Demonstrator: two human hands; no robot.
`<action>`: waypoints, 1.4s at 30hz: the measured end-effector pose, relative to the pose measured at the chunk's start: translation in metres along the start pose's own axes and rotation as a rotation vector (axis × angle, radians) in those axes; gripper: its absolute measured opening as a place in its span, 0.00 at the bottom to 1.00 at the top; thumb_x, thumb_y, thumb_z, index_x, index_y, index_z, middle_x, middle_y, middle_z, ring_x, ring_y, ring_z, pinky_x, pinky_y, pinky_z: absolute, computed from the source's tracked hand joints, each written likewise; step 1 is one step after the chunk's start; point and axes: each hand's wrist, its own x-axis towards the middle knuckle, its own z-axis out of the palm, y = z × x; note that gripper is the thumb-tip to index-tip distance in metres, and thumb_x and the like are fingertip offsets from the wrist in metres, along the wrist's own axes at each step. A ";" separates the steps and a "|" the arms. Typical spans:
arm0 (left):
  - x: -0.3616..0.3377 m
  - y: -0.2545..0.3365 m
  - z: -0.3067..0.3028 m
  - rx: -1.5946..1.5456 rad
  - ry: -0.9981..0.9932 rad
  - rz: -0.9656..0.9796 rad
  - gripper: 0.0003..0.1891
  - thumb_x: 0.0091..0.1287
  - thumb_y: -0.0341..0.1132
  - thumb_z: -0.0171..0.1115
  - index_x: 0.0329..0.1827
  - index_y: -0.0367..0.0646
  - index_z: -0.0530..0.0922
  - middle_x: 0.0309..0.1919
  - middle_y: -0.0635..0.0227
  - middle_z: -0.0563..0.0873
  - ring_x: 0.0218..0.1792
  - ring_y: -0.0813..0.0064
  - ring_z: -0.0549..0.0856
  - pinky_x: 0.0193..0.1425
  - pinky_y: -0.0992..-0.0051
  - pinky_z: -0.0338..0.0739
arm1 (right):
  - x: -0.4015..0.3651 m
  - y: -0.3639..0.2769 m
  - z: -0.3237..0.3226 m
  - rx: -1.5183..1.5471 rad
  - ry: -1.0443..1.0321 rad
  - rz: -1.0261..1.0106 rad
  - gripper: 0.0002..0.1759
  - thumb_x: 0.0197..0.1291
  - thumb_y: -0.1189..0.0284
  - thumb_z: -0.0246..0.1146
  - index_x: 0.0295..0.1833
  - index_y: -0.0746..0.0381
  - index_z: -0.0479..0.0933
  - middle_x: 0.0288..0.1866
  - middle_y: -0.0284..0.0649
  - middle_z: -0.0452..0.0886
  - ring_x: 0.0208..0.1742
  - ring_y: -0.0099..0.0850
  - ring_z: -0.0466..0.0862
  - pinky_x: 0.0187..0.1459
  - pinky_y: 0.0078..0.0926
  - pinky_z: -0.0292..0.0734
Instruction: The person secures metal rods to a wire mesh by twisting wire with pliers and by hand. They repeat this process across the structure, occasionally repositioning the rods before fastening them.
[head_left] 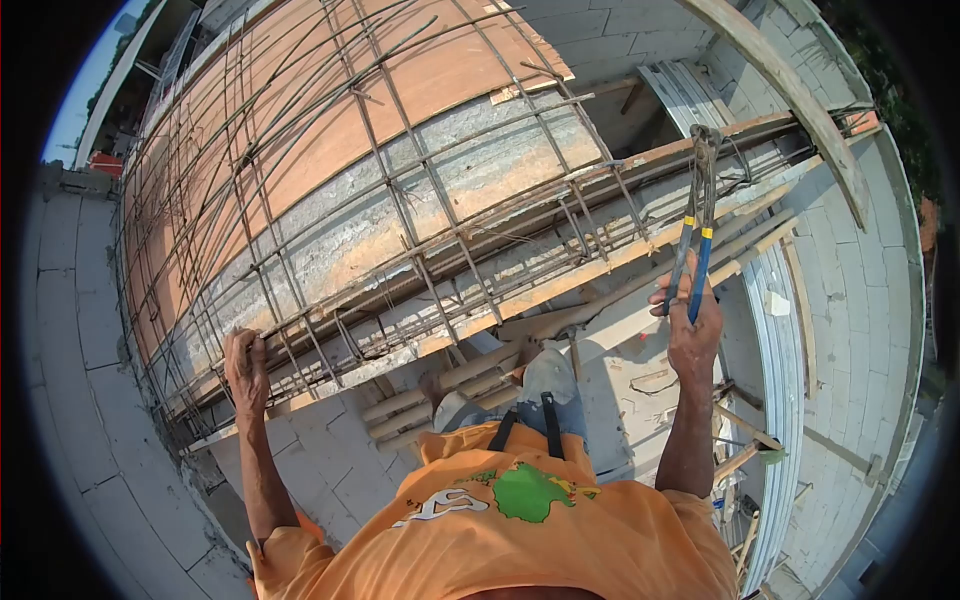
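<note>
In my right hand (690, 315) is a pair of long-handled pincers (704, 195) with blue grips and yellow bands. My fingers wrap around the grips, and the metal head points away from me above the beam's edge. My left hand (246, 368) is closed at the near left edge of the rebar mesh (415, 165); whatever lies inside its fingers is hidden. Crossing steel bars of this mesh run over an orange-brown plywood sheet (290, 140) and a rough concrete strip (370, 220). Along the near side, a rebar cage (480, 280) lies in a timber-edged trough.
Bamboo poles (480, 375) lie below, by my feet. Light block walls (845, 330) rise at the right and a block wall (90, 330) at the left. A curved wooden plank (775, 75) crosses the upper right. Long metal channels (775, 400) stand at the right.
</note>
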 end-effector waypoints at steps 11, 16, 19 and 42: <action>0.006 0.038 -0.018 0.126 0.083 -0.047 0.19 0.73 0.45 0.60 0.59 0.41 0.80 0.56 0.56 0.82 0.58 0.54 0.79 0.63 0.58 0.73 | 0.002 -0.030 -0.005 -0.059 -0.190 0.016 0.23 0.59 0.87 0.48 0.61 0.70 0.74 0.42 0.43 0.82 0.36 0.27 0.84 0.38 0.24 0.81; 0.022 0.193 0.003 -0.701 -0.039 -0.184 0.31 0.70 0.55 0.64 0.63 0.36 0.78 0.59 0.53 0.82 0.63 0.60 0.80 0.68 0.59 0.72 | -0.012 -0.024 0.021 -0.166 -0.322 -0.162 0.29 0.60 0.86 0.49 0.69 0.66 0.70 0.50 0.43 0.82 0.39 0.27 0.84 0.35 0.23 0.82; 0.031 0.270 0.043 -1.284 -0.344 -0.269 0.44 0.67 0.58 0.66 0.75 0.34 0.64 0.67 0.45 0.75 0.71 0.57 0.72 0.72 0.58 0.70 | -0.030 -0.050 0.056 -0.258 -0.405 -0.241 0.31 0.61 0.85 0.52 0.72 0.65 0.68 0.51 0.42 0.82 0.40 0.28 0.84 0.33 0.24 0.81; 0.053 0.271 0.088 -2.070 -0.230 -0.418 0.27 0.66 0.49 0.69 0.53 0.38 0.67 0.42 0.57 0.83 0.42 0.67 0.90 0.33 0.74 0.92 | -0.036 -0.085 0.079 0.145 -0.500 0.290 0.25 0.63 0.65 0.69 0.56 0.71 0.72 0.32 0.35 0.73 0.21 0.17 0.67 0.20 0.14 0.60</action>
